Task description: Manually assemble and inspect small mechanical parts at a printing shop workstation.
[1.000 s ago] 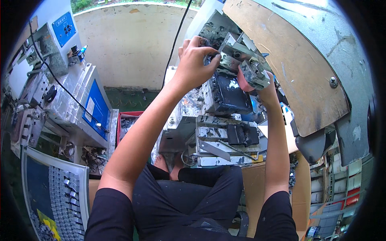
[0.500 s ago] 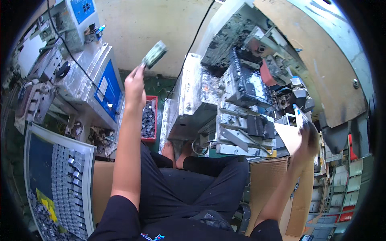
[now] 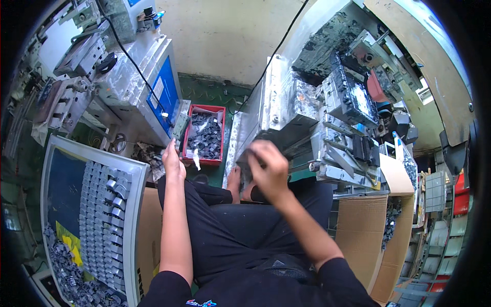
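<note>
Held out in front to the left, my left hand (image 3: pixel 173 162) is closed on the lower end of a small grey-green block (image 3: pixel 180 128). This block stands upright next to the red crate (image 3: pixel 205 162), whose load is small dark parts (image 3: pixel 204 137). Above my lap, right of the crate, my right hand (image 3: pixel 268 166) has its fingers curled in a pinch. A dark patch shows at its fingertips, too blurred to name.
At left stands a grey-framed tray (image 3: pixel 134 225) with rows of grey parts and a loose heap. A blue-panelled machine (image 3: pixel 166 92) is beyond it. To the right are an ink-stained machine (image 3: pixel 353 97) and an open cardboard box (image 3: pixel 360 220). A black cable (image 3: pixel 273 53) hangs ahead.
My left hand has come down with the block, from against the wall to beside the red crate. My right hand has swung from the far right to above my lap.
</note>
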`<move>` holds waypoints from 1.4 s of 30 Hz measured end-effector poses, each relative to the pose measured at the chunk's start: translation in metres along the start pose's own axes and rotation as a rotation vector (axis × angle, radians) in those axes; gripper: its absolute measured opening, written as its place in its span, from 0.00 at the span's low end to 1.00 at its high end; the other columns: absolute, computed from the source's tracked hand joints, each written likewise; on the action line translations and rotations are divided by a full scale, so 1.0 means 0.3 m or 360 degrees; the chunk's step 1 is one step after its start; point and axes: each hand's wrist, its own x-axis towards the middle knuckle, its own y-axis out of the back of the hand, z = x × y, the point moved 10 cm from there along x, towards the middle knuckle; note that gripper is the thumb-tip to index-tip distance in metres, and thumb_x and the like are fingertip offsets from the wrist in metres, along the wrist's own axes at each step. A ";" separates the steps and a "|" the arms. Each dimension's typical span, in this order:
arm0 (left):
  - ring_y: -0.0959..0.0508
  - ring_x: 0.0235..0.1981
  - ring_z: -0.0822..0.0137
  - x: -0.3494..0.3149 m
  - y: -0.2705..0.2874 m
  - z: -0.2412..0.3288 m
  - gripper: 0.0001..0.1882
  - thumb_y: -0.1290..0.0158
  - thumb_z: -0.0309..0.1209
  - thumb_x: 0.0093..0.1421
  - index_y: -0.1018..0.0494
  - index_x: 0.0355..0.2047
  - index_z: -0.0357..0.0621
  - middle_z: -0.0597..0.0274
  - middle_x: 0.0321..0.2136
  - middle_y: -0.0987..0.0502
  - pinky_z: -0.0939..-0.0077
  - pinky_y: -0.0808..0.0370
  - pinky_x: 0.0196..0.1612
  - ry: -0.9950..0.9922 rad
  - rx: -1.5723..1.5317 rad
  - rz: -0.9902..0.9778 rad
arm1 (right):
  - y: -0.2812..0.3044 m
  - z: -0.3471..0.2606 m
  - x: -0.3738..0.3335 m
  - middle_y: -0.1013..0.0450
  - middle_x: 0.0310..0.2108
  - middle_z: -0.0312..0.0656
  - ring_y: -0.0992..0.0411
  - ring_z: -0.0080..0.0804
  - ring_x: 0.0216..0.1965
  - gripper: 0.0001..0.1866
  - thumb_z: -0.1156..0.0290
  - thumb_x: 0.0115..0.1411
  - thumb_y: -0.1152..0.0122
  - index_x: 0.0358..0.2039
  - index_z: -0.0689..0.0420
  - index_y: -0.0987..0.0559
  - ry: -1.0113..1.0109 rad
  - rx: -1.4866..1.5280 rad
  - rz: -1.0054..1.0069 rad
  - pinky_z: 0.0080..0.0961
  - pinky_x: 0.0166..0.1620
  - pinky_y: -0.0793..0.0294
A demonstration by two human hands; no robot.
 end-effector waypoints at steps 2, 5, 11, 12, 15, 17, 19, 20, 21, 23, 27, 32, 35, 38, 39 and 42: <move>0.33 0.26 0.84 0.038 0.086 0.006 0.12 0.44 0.38 0.65 0.21 0.44 0.46 0.79 0.28 0.29 0.87 0.41 0.25 -0.0070 0.0030 0.0024 | -0.061 0.093 0.133 0.23 0.38 0.53 0.23 0.51 0.40 0.10 0.79 0.57 0.39 0.40 0.66 0.20 -0.0077 -0.0146 0.0065 0.39 0.44 0.24; 0.33 0.28 0.80 0.069 0.128 -0.044 0.13 0.42 0.42 0.63 0.20 0.43 0.50 0.77 0.28 0.31 0.81 0.40 0.28 -0.0117 0.0133 0.0002 | -0.058 0.225 0.282 0.23 0.36 0.50 0.23 0.45 0.33 0.08 0.80 0.58 0.40 0.39 0.66 0.19 -0.0155 -0.0159 0.0247 0.34 0.39 0.24; 0.31 0.33 0.79 0.170 0.280 -0.100 0.13 0.44 0.45 0.64 0.23 0.42 0.51 0.75 0.31 0.28 0.81 0.39 0.30 0.0006 0.0300 0.0089 | -0.087 0.139 0.340 0.23 0.35 0.47 0.23 0.41 0.32 0.09 0.81 0.57 0.39 0.39 0.63 0.18 -0.0079 -0.0134 0.0300 0.33 0.37 0.25; 0.31 0.29 0.84 0.169 0.256 -0.110 0.11 0.44 0.41 0.65 0.21 0.41 0.50 0.78 0.30 0.27 0.84 0.40 0.28 -0.0001 0.0278 0.0108 | -0.056 0.140 0.352 0.23 0.34 0.46 0.23 0.41 0.32 0.09 0.81 0.57 0.39 0.39 0.62 0.18 -0.0060 -0.0234 0.0377 0.33 0.37 0.25; 0.31 0.29 0.83 0.162 0.174 -0.141 0.11 0.43 0.41 0.65 0.22 0.40 0.50 0.78 0.30 0.27 0.84 0.40 0.28 0.0047 0.0245 0.0060 | -0.002 0.155 0.401 0.24 0.33 0.45 0.24 0.41 0.32 0.09 0.79 0.56 0.38 0.39 0.60 0.18 -0.0070 -0.0374 0.0477 0.34 0.38 0.26; 0.29 0.28 0.82 0.153 0.134 -0.160 0.10 0.44 0.41 0.65 0.23 0.38 0.51 0.77 0.29 0.26 0.84 0.39 0.26 0.0089 0.0248 0.0072 | 0.019 0.143 0.439 0.24 0.33 0.45 0.24 0.43 0.35 0.09 0.77 0.56 0.37 0.38 0.58 0.18 0.0027 -0.0612 0.0512 0.36 0.40 0.26; 0.27 0.26 0.81 0.158 0.143 -0.168 0.09 0.44 0.41 0.65 0.24 0.35 0.51 0.76 0.28 0.25 0.84 0.38 0.24 0.0086 0.0245 0.0026 | 0.030 0.137 0.481 0.23 0.34 0.45 0.24 0.46 0.37 0.08 0.75 0.56 0.36 0.38 0.58 0.17 0.0024 -0.0632 0.0507 0.37 0.41 0.26; 0.26 0.25 0.81 0.167 0.153 -0.171 0.09 0.45 0.41 0.65 0.25 0.34 0.51 0.75 0.28 0.24 0.84 0.38 0.23 0.0100 0.0218 0.0027 | 0.040 0.131 0.500 0.23 0.34 0.46 0.24 0.46 0.37 0.08 0.75 0.56 0.36 0.38 0.58 0.17 0.0047 -0.0659 0.0548 0.37 0.42 0.26; 0.26 0.25 0.81 0.168 0.161 -0.172 0.09 0.45 0.41 0.65 0.25 0.34 0.51 0.75 0.28 0.24 0.84 0.38 0.23 0.0107 0.0215 0.0041 | 0.043 0.122 0.510 0.22 0.35 0.46 0.24 0.46 0.38 0.08 0.75 0.56 0.36 0.37 0.59 0.17 0.0073 -0.0684 0.0578 0.38 0.42 0.26; 0.26 0.24 0.80 0.171 0.176 -0.183 0.09 0.45 0.40 0.65 0.25 0.33 0.51 0.74 0.27 0.23 0.84 0.37 0.23 0.0161 0.0161 0.0039 | 0.024 0.113 0.499 0.21 0.35 0.47 0.23 0.45 0.36 0.08 0.77 0.56 0.37 0.37 0.60 0.17 0.0060 -0.0642 0.0568 0.36 0.42 0.25; 0.23 0.32 0.73 0.178 0.159 -0.193 0.12 0.46 0.36 0.67 0.22 0.44 0.42 0.66 0.34 0.21 0.74 0.27 0.36 0.0097 0.0079 -0.0025 | -0.098 0.058 0.399 0.19 0.33 0.48 0.20 0.36 0.33 0.08 0.77 0.58 0.36 0.38 0.63 0.17 -0.0102 -0.0170 0.0313 0.29 0.39 0.24; 0.23 0.33 0.73 0.152 0.085 -0.253 0.10 0.46 0.34 0.67 0.22 0.42 0.40 0.64 0.35 0.20 0.74 0.26 0.36 0.0223 0.0098 0.0023 | -0.229 0.006 0.102 0.21 0.33 0.47 0.21 0.40 0.33 0.09 0.78 0.54 0.34 0.38 0.63 0.18 -0.0229 0.0027 -0.0199 0.30 0.38 0.23; 0.24 0.29 0.73 0.222 0.213 -0.231 0.10 0.43 0.39 0.64 0.23 0.35 0.48 0.69 0.29 0.23 0.71 0.29 0.32 0.0144 0.0061 -0.0098 | -0.264 -0.211 -0.077 0.22 0.33 0.47 0.22 0.44 0.36 0.14 0.79 0.52 0.32 0.40 0.61 0.20 0.0175 0.0235 -0.0654 0.34 0.41 0.22; 0.24 0.25 0.74 0.199 0.158 -0.256 0.11 0.44 0.40 0.65 0.23 0.36 0.47 0.69 0.27 0.24 0.79 0.33 0.21 0.0245 0.0114 0.0009 | -0.045 -0.325 -0.103 0.22 0.39 0.44 0.21 0.42 0.40 0.15 0.79 0.53 0.32 0.42 0.60 0.19 0.0192 0.0143 -0.0673 0.33 0.45 0.22; 0.25 0.24 0.76 0.232 0.197 -0.242 0.11 0.44 0.41 0.65 0.23 0.37 0.48 0.70 0.28 0.24 0.82 0.35 0.19 0.0212 0.0133 -0.0013 | 0.057 -0.399 -0.063 0.21 0.41 0.45 0.21 0.40 0.41 0.16 0.80 0.52 0.32 0.43 0.60 0.19 0.0232 0.0069 -0.0606 0.32 0.44 0.21; 0.26 0.25 0.77 0.224 0.172 -0.286 0.10 0.44 0.41 0.65 0.24 0.38 0.50 0.71 0.30 0.25 0.84 0.36 0.19 0.0274 0.0173 0.0016 | 0.383 -0.480 0.007 0.19 0.36 0.45 0.19 0.37 0.37 0.15 0.85 0.50 0.31 0.39 0.61 0.17 0.0295 -0.0270 -0.0139 0.28 0.39 0.18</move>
